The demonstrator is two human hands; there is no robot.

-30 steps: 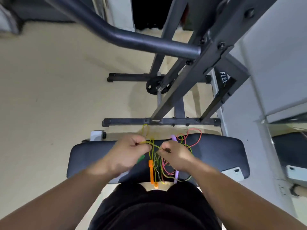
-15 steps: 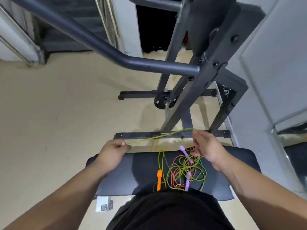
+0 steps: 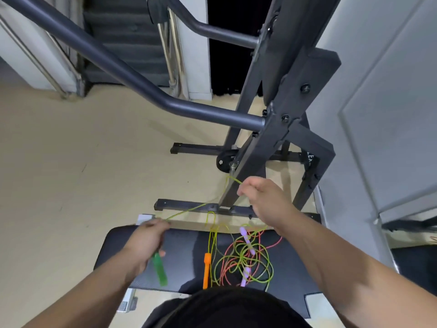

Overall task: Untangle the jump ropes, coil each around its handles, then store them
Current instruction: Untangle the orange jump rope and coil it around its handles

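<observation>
bench (image 3: 184,256) — green handle (image 3: 160,273) in left hand (image 3: 144,245)

We see a black padded bench (image 3: 184,245). A rope tangle (image 3: 246,259) lies on it, an orange handle (image 3: 207,271) at its 9 o'clock.

our bare left forearm comes in from the lower left edge, and our left hand (image 3: 147,242), blurred, sits low with its back toward us, fingers curled round the green handle (image 3: 160,272) while the yellow-green rope (image 3: 189,210) runs out past the fingertips. our bare right arm comes in from the lower right and stretches farther forward, and our right hand (image 3: 264,200) is closed in a loose fist, thumb and forefinger pinching the same rope. the two hands are well apart, the right one higher in view.
</observation>
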